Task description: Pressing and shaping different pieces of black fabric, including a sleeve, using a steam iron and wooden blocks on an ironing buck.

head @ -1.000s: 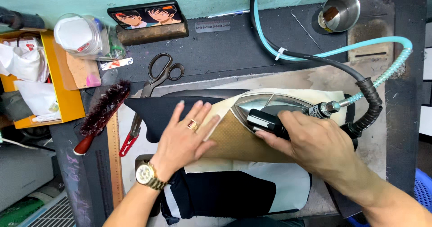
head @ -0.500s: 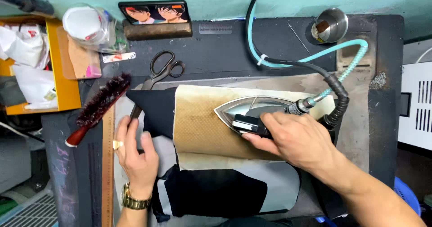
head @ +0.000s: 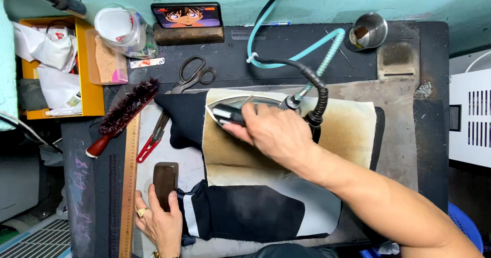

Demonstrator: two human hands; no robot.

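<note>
Keep your right hand, its grip wrapped round the handle of the steam iron, flat on the scorched pressing cloth at mid-table, while your left hand grips the dark wooden block (near-left, beside the black garment).

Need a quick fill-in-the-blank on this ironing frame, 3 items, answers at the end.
1. The right hand grips the handle of the ______, which sits on the tan pressing cloth.
2. The left hand holds a dark wooden ______ upright near the ruler.
3. The black-handled scissors lie just to the ______ of the bristle brush, as the head camera sees them.

Missing words: iron; block; right
</note>
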